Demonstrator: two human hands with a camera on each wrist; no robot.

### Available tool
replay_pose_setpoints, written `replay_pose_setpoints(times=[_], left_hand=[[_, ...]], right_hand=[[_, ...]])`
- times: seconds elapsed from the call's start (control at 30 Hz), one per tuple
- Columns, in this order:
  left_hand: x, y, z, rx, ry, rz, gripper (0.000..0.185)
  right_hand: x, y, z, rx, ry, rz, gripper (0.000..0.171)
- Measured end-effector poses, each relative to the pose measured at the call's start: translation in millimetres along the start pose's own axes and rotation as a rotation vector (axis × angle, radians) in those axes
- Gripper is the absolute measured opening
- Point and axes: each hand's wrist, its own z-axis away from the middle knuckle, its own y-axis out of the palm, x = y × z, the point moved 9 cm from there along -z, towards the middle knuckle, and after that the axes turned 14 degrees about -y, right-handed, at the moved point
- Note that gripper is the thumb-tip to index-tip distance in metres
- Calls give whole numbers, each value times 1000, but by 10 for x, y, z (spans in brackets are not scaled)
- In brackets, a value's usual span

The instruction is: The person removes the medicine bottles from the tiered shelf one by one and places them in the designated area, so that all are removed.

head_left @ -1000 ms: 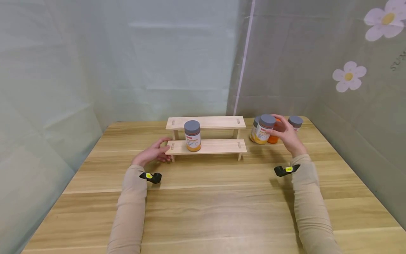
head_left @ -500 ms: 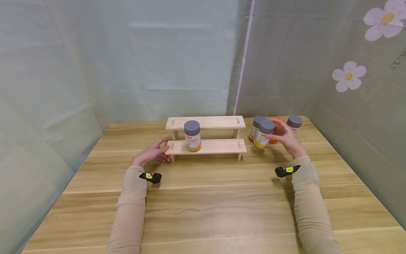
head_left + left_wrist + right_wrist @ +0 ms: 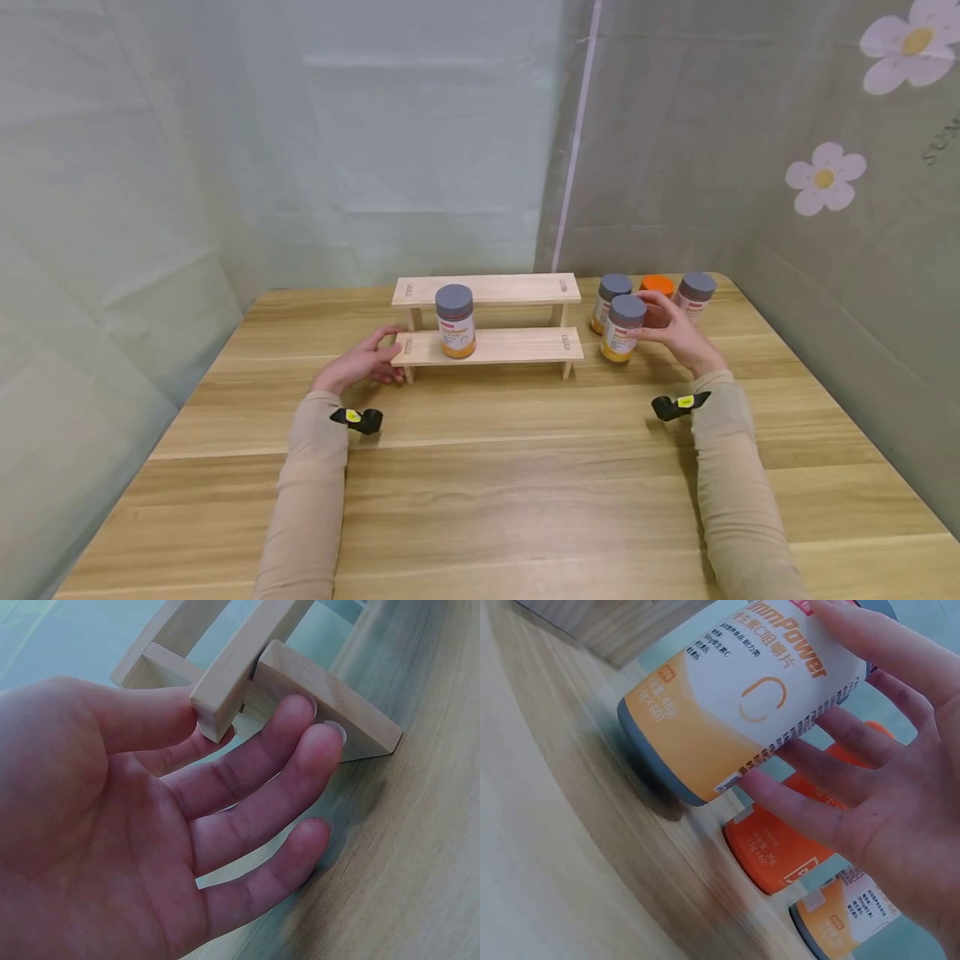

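Observation:
My left hand grips the left end of a two-step wooden shelf. In the left wrist view the thumb lies on the lower board, with the index finger beneath it and the other fingers by the leg. A vitamin bottle with a grey lid, white label and yellow base stands on the lower step. To the right of the shelf, my right hand holds a matching vitamin bottle between thumb and fingers. The right wrist view shows its label, with a shadow below its base.
Behind the right hand stand a grey-lidded bottle, an orange bottle and another grey-lidded bottle. The wooden table meets hanging cloth at the back and sides.
The right hand has brought its bottle forward from among the others, which uncovers the orange lid and the bottles behind. My left hand keeps its grip on the shelf.

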Motion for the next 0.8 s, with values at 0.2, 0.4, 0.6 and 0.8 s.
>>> replay_pose_setpoints(times=[0.2,0.4,0.6,0.8], left_hand=[[-21,6,5,-3,13,-7,60],[-14,0,4,-5,8,-10,60],[-9,-2,3,-9,6,-15,60],[-15,-3,3,-10,8,-18,60]], right_hand=[[-60,32,16,41,10,-42,50],[35,-12,31,34,-66,-200,51],[171,-61,0,4,-113,-225,48],[294,-109,-17,-71,-131,-224,41]])
